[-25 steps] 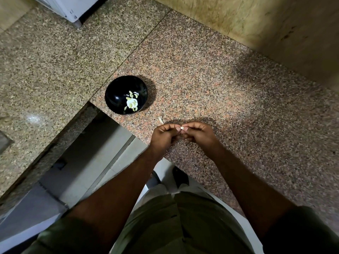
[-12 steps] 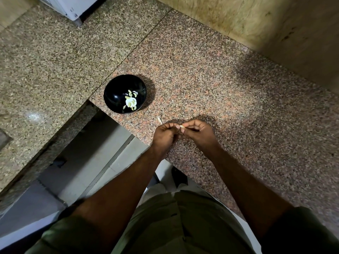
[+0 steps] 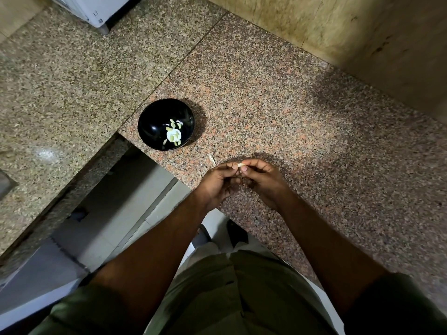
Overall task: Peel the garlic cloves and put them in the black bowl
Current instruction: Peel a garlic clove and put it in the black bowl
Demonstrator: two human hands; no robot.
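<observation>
Both hands pinch one garlic clove [image 3: 241, 165] between fingertips: left hand [image 3: 219, 181], right hand [image 3: 263, 181]. Black bowl [image 3: 154, 122] sits up-left on the counter [image 3: 302, 122], nearer the left hand.

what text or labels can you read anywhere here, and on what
None can be read.
The white appliance at the top left carries a small dark mark near its corner, too small to make out.
The black bowl, granite counter and wall show no writing.
</observation>
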